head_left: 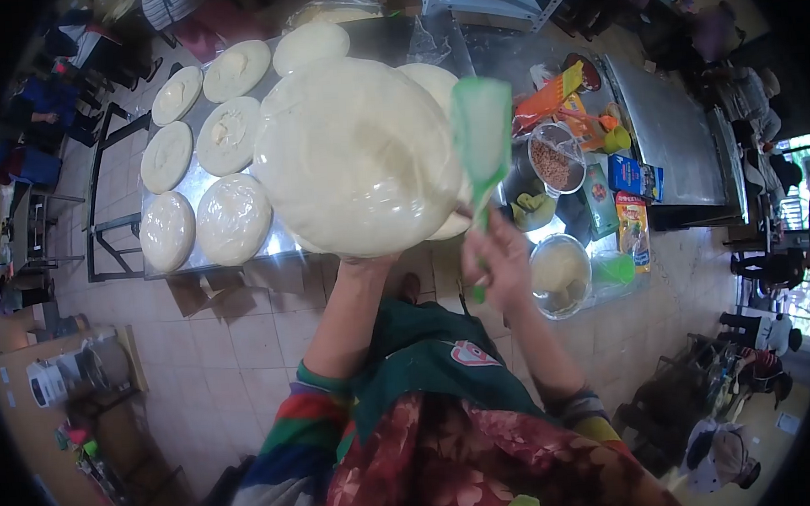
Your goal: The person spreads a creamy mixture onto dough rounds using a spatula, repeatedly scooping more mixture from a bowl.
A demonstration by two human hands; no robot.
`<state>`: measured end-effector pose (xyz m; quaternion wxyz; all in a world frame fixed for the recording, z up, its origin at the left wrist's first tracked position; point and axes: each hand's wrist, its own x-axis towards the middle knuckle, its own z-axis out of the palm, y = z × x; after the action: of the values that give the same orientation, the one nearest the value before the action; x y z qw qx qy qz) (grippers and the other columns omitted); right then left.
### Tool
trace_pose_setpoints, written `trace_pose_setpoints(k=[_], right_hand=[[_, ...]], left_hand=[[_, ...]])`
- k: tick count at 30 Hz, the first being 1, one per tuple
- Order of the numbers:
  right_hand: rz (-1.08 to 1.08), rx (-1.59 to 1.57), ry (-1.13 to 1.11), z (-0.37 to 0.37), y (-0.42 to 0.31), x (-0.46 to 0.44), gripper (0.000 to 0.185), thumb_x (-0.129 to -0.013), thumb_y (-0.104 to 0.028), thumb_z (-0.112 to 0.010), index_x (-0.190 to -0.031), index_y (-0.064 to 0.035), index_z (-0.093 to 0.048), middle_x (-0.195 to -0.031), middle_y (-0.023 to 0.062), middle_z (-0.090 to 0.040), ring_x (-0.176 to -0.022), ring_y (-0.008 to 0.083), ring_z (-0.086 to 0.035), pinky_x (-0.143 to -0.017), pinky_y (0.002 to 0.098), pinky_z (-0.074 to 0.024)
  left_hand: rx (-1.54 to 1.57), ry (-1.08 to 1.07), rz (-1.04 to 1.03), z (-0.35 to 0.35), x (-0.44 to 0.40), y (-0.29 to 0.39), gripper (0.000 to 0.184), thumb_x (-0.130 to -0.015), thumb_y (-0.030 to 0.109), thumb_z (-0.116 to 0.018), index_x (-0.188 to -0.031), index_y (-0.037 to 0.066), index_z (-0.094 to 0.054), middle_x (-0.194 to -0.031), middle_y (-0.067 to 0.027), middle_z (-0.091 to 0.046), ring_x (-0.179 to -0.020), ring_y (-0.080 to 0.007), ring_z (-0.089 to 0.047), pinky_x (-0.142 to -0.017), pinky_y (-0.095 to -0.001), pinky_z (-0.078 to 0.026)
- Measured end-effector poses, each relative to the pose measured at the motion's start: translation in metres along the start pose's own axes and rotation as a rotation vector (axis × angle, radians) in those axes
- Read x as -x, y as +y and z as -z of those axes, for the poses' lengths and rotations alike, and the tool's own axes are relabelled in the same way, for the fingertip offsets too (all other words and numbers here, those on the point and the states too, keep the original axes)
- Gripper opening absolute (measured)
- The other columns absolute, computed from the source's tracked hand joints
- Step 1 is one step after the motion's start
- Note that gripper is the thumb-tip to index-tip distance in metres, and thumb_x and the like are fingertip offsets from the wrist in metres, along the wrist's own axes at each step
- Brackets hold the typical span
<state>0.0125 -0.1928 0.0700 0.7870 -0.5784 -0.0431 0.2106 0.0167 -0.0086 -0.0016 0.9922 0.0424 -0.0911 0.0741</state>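
A large, pale, shiny dough round [354, 155] is raised close to my head. My left hand [369, 260] bears it from below at the near edge; most of the fingers are hidden under it. In my right hand [499, 257], closed round the handle, is a green spatula [483, 130]. Its broad blade points up, just right of the dough, slightly blurred; whether they touch I cannot tell. Smaller glossy dough rounds [235, 220] lie in rows on the shiny metal table [281, 246], some partly covered by the raised one.
Right of my hands stand a metal bowl of reddish-brown bits [551, 163], a bowl of pale mixture [560, 272], a green cup [615, 269] and several packets [635, 177]. A steel counter [664, 129] lies beyond. Several people are around the room's sides.
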Motion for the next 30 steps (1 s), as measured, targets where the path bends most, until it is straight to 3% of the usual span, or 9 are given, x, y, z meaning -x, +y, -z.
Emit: trace_pose_setpoints(k=[2,3,6,9,11,13,15,20,30], right_hand=[[0.042,0.009,0.023,0.005,-0.029,-0.008,0.035,-0.086,-0.008,-0.058,-0.117,0.0054,-0.054,-0.087,0.0039,-0.06,-0.047,0.0024,-0.04,-0.041,0.018,-0.0295],[0.054,0.13,0.061,0.009,-0.035,-0.008,0.036,-0.084,-0.006,-0.059,-0.118,0.0052,-0.054,-0.086,0.0041,-0.059,-0.049,0.0038,-0.043,-0.042,0.019,-0.0326],[0.503,0.867,0.095,0.023,-0.006,0.015,0.04,-0.08,-0.003,-0.061,-0.12,-0.0028,-0.056,-0.084,0.0064,-0.057,-0.058,0.0095,-0.05,-0.05,0.023,-0.0415],[0.305,0.861,-0.201,0.001,-0.003,0.068,0.045,-0.078,-0.002,-0.062,-0.12,-0.0183,-0.059,-0.076,0.0069,-0.055,-0.065,0.0146,-0.056,-0.06,0.0261,-0.047],[0.314,0.869,-0.282,0.004,-0.011,0.068,0.045,-0.078,-0.001,-0.061,-0.121,-0.0155,-0.058,-0.074,0.0056,-0.057,-0.063,0.0126,-0.055,-0.059,0.025,-0.0461],[0.253,0.745,-0.092,0.009,-0.038,0.043,0.043,-0.08,-0.001,-0.06,-0.122,-0.012,-0.057,-0.074,0.0054,-0.059,-0.061,0.0106,-0.054,-0.059,0.0238,-0.0453],[0.286,0.911,0.004,0.016,-0.069,0.005,0.042,-0.081,0.0,-0.057,-0.123,-0.0079,-0.055,-0.078,0.0062,-0.062,-0.062,0.0093,-0.054,-0.059,0.0228,-0.0448],[0.509,0.986,-0.167,-0.014,-0.102,-0.046,0.043,-0.083,0.0,-0.054,-0.124,-0.0132,-0.054,-0.084,0.0103,-0.067,-0.063,0.0094,-0.055,-0.063,0.0246,-0.047],[0.212,1.345,-0.316,0.003,-0.16,-0.094,0.032,-0.085,-0.013,-0.054,-0.115,-0.0143,-0.061,-0.062,0.0087,-0.058,-0.054,0.0093,-0.053,-0.054,0.0251,-0.044]], left_hand=[[-0.004,0.005,-0.003,-0.001,0.001,0.003,0.06,-0.091,0.049,-0.035,-0.138,0.011,-0.029,-0.138,-0.0108,-0.036,-0.123,-0.0297,-0.041,-0.1,-0.0481,-0.038],[-0.009,0.006,-0.007,-0.001,0.001,0.006,0.06,-0.091,0.048,-0.035,-0.138,0.011,-0.028,-0.138,-0.0108,-0.036,-0.123,-0.0297,-0.041,-0.1,-0.0481,-0.038],[-0.017,0.02,-0.025,0.004,0.003,0.008,0.06,-0.091,0.048,-0.034,-0.138,0.011,-0.028,-0.138,-0.0108,-0.036,-0.123,-0.0297,-0.041,-0.1,-0.048,-0.038],[-0.027,0.033,-0.031,0.005,0.007,0.013,0.06,-0.091,0.048,-0.034,-0.138,0.011,-0.028,-0.138,-0.0108,-0.036,-0.123,-0.0297,-0.041,-0.1,-0.0479,-0.038],[-0.044,0.045,-0.021,0.004,0.012,0.015,0.06,-0.092,0.048,-0.034,-0.138,0.011,-0.028,-0.138,-0.0108,-0.036,-0.123,-0.0298,-0.041,-0.1,-0.0479,-0.038],[-0.063,0.06,-0.006,0.003,0.015,0.013,0.059,-0.092,0.048,-0.033,-0.138,0.011,-0.027,-0.138,-0.0108,-0.036,-0.123,-0.0298,-0.041,-0.1,-0.0478,-0.038],[-0.083,0.081,0.019,0.001,0.018,0.011,0.059,-0.092,0.048,-0.033,-0.138,0.011,-0.027,-0.138,-0.0108,-0.036,-0.123,-0.0298,-0.041,-0.1,-0.0477,-0.039],[-0.143,0.158,0.108,-0.011,0.031,0.007,0.059,-0.092,0.048,-0.032,-0.138,0.011,-0.027,-0.139,-0.0108,-0.036,-0.123,-0.0298,-0.041,-0.099,-0.0476,-0.039],[0.051,0.112,0.313,-0.023,0.042,0.009,0.059,-0.092,0.046,-0.029,-0.138,0.009,-0.028,-0.137,-0.0127,-0.038,-0.119,-0.03,-0.046,-0.097,-0.0451,-0.042]])
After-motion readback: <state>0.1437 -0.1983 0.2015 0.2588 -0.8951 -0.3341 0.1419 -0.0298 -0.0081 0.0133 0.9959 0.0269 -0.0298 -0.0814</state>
